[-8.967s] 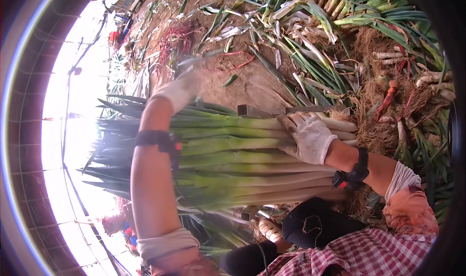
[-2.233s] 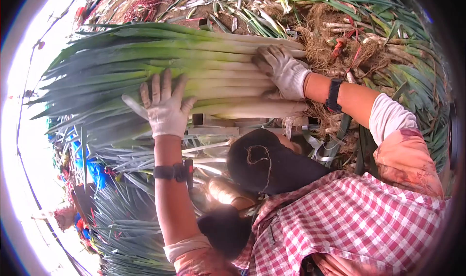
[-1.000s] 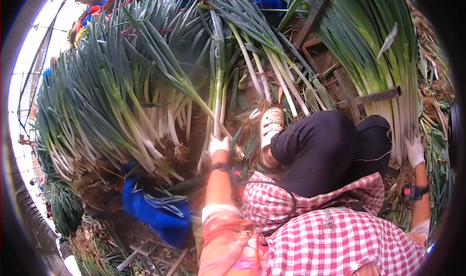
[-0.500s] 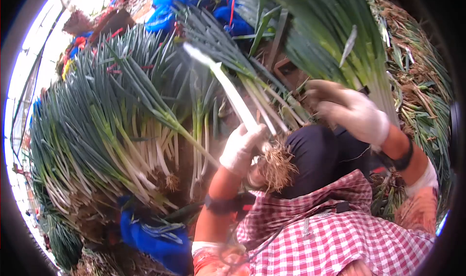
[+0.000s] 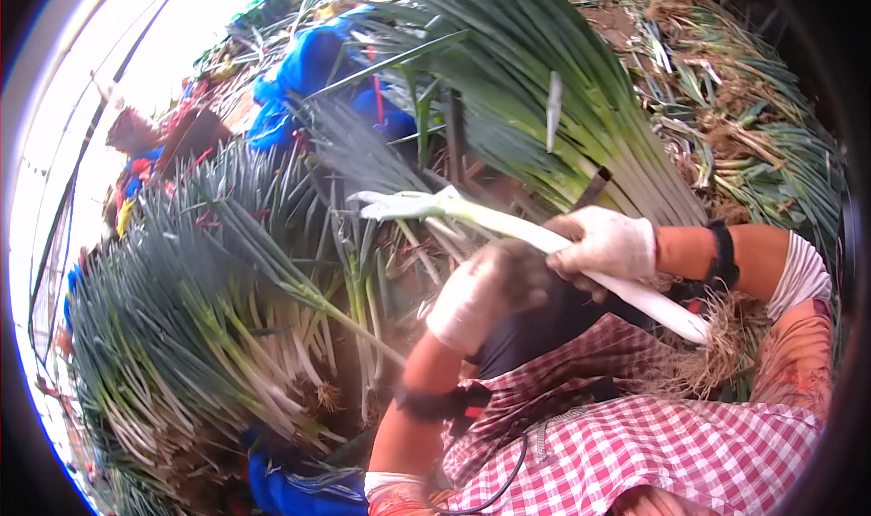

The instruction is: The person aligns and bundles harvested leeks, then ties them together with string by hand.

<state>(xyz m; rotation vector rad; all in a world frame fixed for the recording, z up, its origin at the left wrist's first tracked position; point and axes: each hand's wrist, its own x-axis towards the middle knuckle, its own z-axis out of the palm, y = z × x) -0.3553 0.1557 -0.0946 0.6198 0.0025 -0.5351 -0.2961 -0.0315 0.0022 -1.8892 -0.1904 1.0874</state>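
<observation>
A leek (image 5: 508, 223) slants above a worker's checked apron (image 5: 671, 439), gripped by the fingers of the gloved right hand (image 5: 599, 244). The gloved left hand (image 5: 494, 289) blurs just beside it, finger spread unreadable. Beyond lies a larger leek bundle (image 5: 590, 108); massed leeks (image 5: 195, 312) crowd the left.

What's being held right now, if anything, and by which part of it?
A leek-like plant: the right grip is closed around its pale stalk, between the roots and the leaf end. The left grip is blurred, its contact unclear.
</observation>
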